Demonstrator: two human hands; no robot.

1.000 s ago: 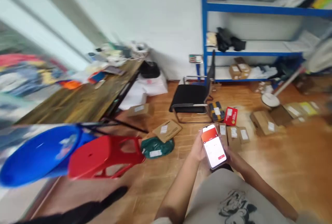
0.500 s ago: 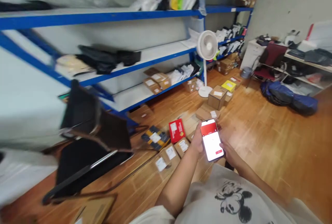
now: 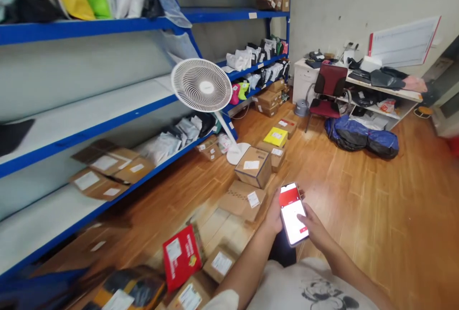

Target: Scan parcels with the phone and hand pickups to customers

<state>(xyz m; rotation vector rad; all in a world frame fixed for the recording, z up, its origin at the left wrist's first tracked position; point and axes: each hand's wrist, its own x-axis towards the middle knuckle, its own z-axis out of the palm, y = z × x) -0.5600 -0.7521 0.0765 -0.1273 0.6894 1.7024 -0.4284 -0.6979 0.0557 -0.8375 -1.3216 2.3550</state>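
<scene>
Red-and-white-lit rectangular smartphone is gripped by the left hand; whether the right hand, thumb over it, grips, I cannot tell.

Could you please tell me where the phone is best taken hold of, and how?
The phone is probably best gripped across its long edges by the left hand, from the left and underneath: it is a narrow rectangle, and its lit screen faces up, so this leaves it free for the right hand.
</scene>
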